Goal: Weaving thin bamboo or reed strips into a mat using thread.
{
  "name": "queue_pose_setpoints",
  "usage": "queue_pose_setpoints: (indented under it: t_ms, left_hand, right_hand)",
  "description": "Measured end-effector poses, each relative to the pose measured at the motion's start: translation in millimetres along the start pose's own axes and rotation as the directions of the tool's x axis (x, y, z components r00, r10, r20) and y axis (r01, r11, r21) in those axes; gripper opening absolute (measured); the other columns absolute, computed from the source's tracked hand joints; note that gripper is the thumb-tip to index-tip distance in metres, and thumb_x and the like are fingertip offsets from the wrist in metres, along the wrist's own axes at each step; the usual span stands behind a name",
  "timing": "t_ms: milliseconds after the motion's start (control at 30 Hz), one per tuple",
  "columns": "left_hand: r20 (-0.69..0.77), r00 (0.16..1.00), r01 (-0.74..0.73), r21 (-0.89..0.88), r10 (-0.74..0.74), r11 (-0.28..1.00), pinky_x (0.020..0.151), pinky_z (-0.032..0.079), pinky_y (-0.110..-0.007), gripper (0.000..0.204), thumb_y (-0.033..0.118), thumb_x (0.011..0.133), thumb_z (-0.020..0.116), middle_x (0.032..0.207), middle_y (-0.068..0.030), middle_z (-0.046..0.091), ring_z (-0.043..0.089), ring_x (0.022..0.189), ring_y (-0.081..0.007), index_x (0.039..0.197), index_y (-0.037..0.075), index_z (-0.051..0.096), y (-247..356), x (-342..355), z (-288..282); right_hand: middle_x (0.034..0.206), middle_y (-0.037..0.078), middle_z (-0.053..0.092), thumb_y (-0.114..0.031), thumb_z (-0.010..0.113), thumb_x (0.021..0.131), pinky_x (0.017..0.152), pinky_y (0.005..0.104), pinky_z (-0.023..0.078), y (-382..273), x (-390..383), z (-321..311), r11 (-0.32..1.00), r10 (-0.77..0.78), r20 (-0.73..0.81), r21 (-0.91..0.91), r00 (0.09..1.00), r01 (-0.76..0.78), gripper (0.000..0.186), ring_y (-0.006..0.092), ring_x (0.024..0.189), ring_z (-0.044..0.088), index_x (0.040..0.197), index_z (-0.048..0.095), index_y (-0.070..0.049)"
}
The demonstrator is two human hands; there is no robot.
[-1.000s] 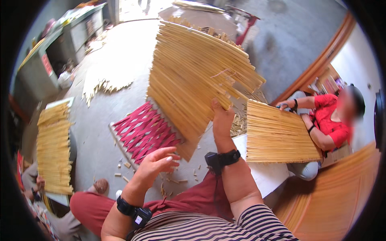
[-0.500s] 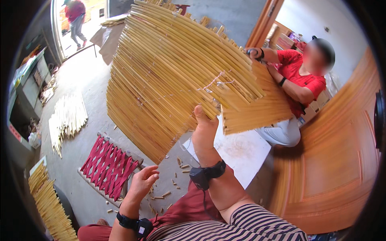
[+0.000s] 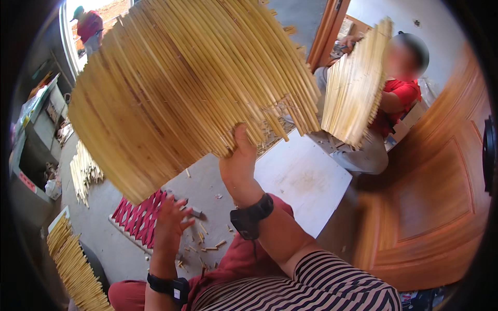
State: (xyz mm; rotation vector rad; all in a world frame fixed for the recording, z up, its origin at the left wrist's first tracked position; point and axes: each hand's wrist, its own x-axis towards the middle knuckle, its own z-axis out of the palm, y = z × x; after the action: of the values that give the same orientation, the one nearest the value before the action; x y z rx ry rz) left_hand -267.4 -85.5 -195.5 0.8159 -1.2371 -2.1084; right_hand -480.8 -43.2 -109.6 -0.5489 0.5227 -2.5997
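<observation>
My right hand (image 3: 237, 153) grips the lower edge of a large bamboo-stick mat (image 3: 187, 67), raised in front of me, its thumb over the sticks. Some loose threads show near its lower right corner. My left hand (image 3: 171, 217) is open, fingers spread, a little below the mat's lower left part and above a low seat with crossed maroon straps (image 3: 132, 217), touching neither as far as I can tell.
A co-worker in red (image 3: 394, 98) at right holds a smaller mat (image 3: 353, 83) beside a wooden door (image 3: 430, 197). A white board (image 3: 301, 186) lies ahead. Another mat (image 3: 72, 259) and loose sticks (image 3: 85, 171) are at left. Another person (image 3: 89, 26) stands in the doorway.
My right hand has raised and swung the large mat up and leftward, across more of the view. My left hand has moved slightly. The co-worker's mat has tipped upright.
</observation>
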Motion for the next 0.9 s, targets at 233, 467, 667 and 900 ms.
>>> queue_pose_setpoints:
  t_ms: [233, 467, 667, 900]
  left_hand:
    - [-0.184, 0.887, -0.451, -0.551, 0.424, 0.702, 0.104, 0.035, -0.047, 0.047, 0.036, 0.096, 0.042, 0.132, -0.0150, 0.046, 0.042, 0.125, -0.0291, 0.129, 0.004, 0.040, 10.6, -59.8, -78.1]
    - [-0.693, 0.720, -0.510, -0.560, -0.031, 0.653, 0.080, 0.054, -0.038, 0.024, 0.010, 0.085, 0.062, 0.098, -0.0107, 0.065, 0.064, 0.088, -0.0240, 0.107, 0.003, 0.057, -48.6, -119.0, -227.6]
    - [-0.824, 0.559, -0.475, -0.405, -0.088, 0.781, 0.078, 0.053, -0.037, 0.025, 0.012, 0.086, 0.062, 0.102, -0.0153, 0.062, 0.061, 0.090, -0.0280, 0.106, -0.001, 0.055, -87.9, -165.5, -280.5]
    - [-0.740, 0.152, -0.169, 0.634, 0.656, 0.754, 0.093, 0.042, -0.033, 0.041, 0.008, 0.085, 0.062, 0.126, -0.0102, 0.047, 0.050, 0.110, -0.0207, 0.122, -0.003, 0.047, -27.9, -143.1, -195.3]
  right_hand:
    - [0.114, 0.010, 0.057, -0.022, 0.049, 0.095, 0.087, 0.0357, 0.046, 61.5, -83.3, 31.8, 0.862, 0.466, 0.244, 0.088, 0.850, -0.498, 0.033, 0.0207, 0.104, 0.056, 0.122, 0.049, -0.003]
    - [0.094, 0.002, 0.062, -0.013, 0.059, 0.089, 0.071, 0.0264, 0.049, 137.8, -211.4, -7.0, 0.744, 0.518, 0.408, -0.649, 0.751, -0.161, 0.020, 0.0138, 0.083, 0.060, 0.107, 0.060, -0.005]
    - [0.095, 0.004, 0.061, -0.016, 0.060, 0.088, 0.070, 0.0297, 0.055, 148.2, -274.3, -27.9, 0.374, 0.881, -0.160, -0.340, 0.445, -0.863, 0.023, 0.0162, 0.080, 0.061, 0.107, 0.058, -0.004]
    - [0.102, 0.007, 0.061, -0.026, 0.052, 0.094, 0.070, 0.0305, 0.058, 150.0, -275.4, -52.7, 0.278, 0.918, -0.182, -0.341, 0.353, -0.898, 0.029, 0.0165, 0.089, 0.062, 0.113, 0.053, -0.004]
